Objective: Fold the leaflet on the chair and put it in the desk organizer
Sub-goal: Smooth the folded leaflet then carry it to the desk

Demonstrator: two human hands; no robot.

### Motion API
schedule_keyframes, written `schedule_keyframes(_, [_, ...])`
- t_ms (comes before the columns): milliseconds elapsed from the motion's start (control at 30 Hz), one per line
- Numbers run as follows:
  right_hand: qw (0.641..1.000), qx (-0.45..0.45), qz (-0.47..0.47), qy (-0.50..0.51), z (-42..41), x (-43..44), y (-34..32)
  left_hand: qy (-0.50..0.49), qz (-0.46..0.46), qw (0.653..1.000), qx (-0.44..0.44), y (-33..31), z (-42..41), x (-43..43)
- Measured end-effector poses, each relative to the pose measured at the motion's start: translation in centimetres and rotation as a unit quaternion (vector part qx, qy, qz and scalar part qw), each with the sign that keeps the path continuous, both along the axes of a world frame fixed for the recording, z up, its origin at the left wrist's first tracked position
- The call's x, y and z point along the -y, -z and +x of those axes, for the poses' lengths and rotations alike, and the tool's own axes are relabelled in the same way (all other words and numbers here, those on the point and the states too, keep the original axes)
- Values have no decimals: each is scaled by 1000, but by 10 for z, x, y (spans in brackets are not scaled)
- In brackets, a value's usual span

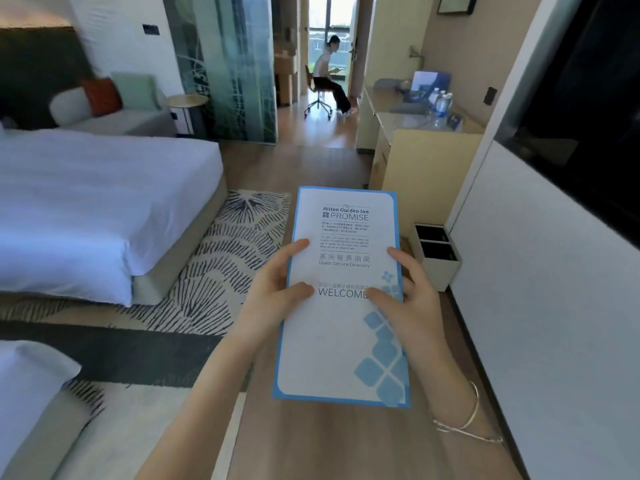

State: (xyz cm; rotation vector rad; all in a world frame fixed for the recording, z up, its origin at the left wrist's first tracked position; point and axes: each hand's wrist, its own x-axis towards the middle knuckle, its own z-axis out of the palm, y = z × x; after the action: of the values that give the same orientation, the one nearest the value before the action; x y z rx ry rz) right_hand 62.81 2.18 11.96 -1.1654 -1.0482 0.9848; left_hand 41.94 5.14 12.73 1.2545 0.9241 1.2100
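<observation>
The leaflet (343, 306) is up in the air in front of the person, held upright between both hands over the wooden floor (311, 161); it shows as one narrow panel with a blue border, its cover facing the camera, so the folding looks done or close to done, though whether the layers behind are fully creased cannot be told from here. The left hand (273, 289) grips the left edge, thumb pressed on the front near the word WELCOME and fingers curled round the side; the right hand (405, 296) grips the right edge the same way, thumb on the front, a thin bracelet (467, 420) on its wrist. No chair near the person is in view, so the leaflet is judged already lifted off it; what is left is the carrying and the putting away. The desk (415, 129) stands well ahead on the right, with water bottles (441, 105) and a blue-and-white stand (426, 84) that may be the organizer; that cannot be told for certain; a bed (86, 188) lies to the left, a small bin (436, 254) by the right wall.
</observation>
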Motion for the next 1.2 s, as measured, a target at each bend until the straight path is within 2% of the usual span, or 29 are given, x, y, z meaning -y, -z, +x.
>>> schedule_keyframes(200, [998, 13, -1, -55, -14, -149, 23, -61, -17, 998, 6, 27, -16, -125])
schedule_keyframes(400, [998, -1, 0, -57, -11, -308, 6, -42, -4, 999, 4, 11, -15, -291])
schedule_keyframes(533, [999, 14, -11, -44, 10, -402, -8, -19, -4, 1000, -9, -5, 5, -396])
schedule_keyframes(733, [1000, 9, -21, -12, 57, -557, 8, 10, -11, 1000, -22, 10, 56, -562])
schedule_keyframes(967, [999, -7, -12, -35, 109, -780, 10, -24, 4, 999, -35, -2, 110, -769])
schedule_keyframes(1200, [997, 0, -22, -76, 113, -975, -1, -65, -8, 997, -34, -10, 113, -949])
